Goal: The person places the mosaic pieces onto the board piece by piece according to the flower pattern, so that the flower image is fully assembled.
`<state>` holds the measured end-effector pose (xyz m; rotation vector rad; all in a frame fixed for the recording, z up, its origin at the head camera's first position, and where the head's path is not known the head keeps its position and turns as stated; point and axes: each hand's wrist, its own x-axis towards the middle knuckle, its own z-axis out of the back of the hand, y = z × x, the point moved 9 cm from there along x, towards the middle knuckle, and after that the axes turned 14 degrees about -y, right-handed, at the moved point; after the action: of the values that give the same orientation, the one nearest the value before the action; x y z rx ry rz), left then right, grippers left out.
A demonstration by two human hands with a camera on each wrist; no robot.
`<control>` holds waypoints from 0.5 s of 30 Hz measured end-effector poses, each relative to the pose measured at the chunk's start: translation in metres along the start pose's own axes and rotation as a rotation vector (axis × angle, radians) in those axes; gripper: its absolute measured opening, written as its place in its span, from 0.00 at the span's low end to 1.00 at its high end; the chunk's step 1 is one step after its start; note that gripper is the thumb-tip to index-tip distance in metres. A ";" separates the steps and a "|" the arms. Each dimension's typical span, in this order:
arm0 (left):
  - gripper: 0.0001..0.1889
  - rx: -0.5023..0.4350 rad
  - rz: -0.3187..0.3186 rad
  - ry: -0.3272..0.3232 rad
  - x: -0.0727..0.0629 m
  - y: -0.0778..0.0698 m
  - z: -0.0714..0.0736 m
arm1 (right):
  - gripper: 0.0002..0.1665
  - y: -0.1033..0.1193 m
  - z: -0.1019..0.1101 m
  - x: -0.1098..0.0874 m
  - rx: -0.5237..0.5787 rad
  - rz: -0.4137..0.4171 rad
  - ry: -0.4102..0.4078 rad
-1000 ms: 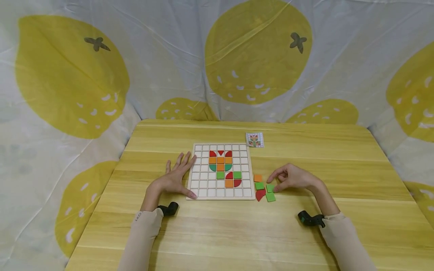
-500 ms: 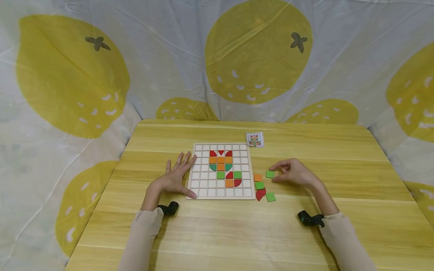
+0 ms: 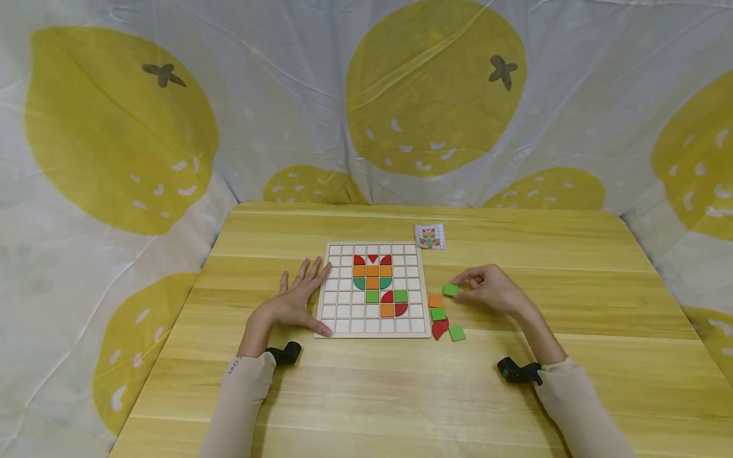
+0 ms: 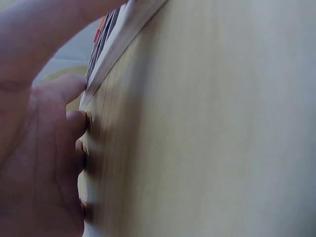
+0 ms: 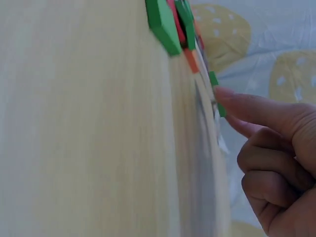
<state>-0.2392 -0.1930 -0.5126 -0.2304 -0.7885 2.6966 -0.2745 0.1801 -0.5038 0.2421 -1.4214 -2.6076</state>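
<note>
Between thumb and index finger, my right hand (image 3: 489, 289) pinches a green square tile (image 3: 450, 290), right of the board; in the right wrist view the tile (image 5: 217, 94) appears held up off the table. My left hand (image 3: 294, 302) lies spread with straight fingers, its thumb and index fingertip touching the left edge of the wooden grid board (image 3: 343, 323). On the board, red, orange and green pieces form a tulip-like shape, with a green square (image 3: 373, 296) below it and a leaf-like group (image 3: 394, 303) beside that.
Loose pieces lie right of the board: an orange square (image 3: 436, 301), a green square (image 3: 438, 314) by a red piece (image 3: 439, 329), and another green square (image 3: 457, 333). A small pattern card (image 3: 430, 236) sits at the board's upper right corner, on the wooden table (image 3: 366, 394).
My right hand has picked up a green square from the loose pieces, lifted it away from them, and moved slightly left toward the board. The left hand stays in place.
</note>
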 end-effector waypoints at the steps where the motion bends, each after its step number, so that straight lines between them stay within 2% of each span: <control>1: 0.75 -0.003 0.001 -0.001 0.000 0.000 0.000 | 0.18 0.005 -0.003 0.000 0.002 0.009 -0.001; 10: 0.75 0.016 -0.003 -0.001 -0.001 0.001 0.001 | 0.14 0.057 -0.066 0.004 0.038 0.079 0.083; 15: 0.75 0.009 -0.006 0.004 0.000 -0.001 0.000 | 0.13 0.076 -0.098 0.006 0.038 0.094 0.115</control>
<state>-0.2390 -0.1927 -0.5120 -0.2309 -0.7742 2.6931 -0.2544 0.0587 -0.4927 0.3167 -1.4096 -2.4515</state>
